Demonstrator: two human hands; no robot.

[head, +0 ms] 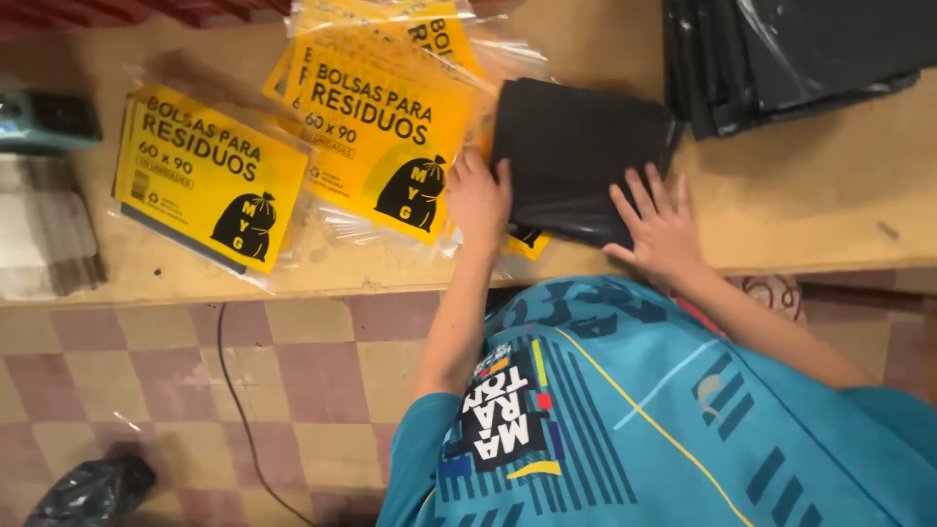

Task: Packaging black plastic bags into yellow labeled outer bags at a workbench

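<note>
A folded stack of black plastic bags [576, 146] lies on the wooden table [810, 215], partly over a clear sleeve with a yellow printed card [386, 127]. My left hand [478, 200] rests on the stack's left edge, where it meets the sleeve, fingers curled over that edge. Flat on the stack's lower right corner lies my right hand [659, 226], fingers spread. Neither hand lifts the stack.
A second yellow packaged sleeve [210, 181] lies to the left, more yellow sleeves [390, 29] behind. A pile of loose black bags [791, 54] sits at the back right. A teal device [44, 117] stands at the far left. A black bag [93, 488] and cable [234, 390] lie on the checkered floor.
</note>
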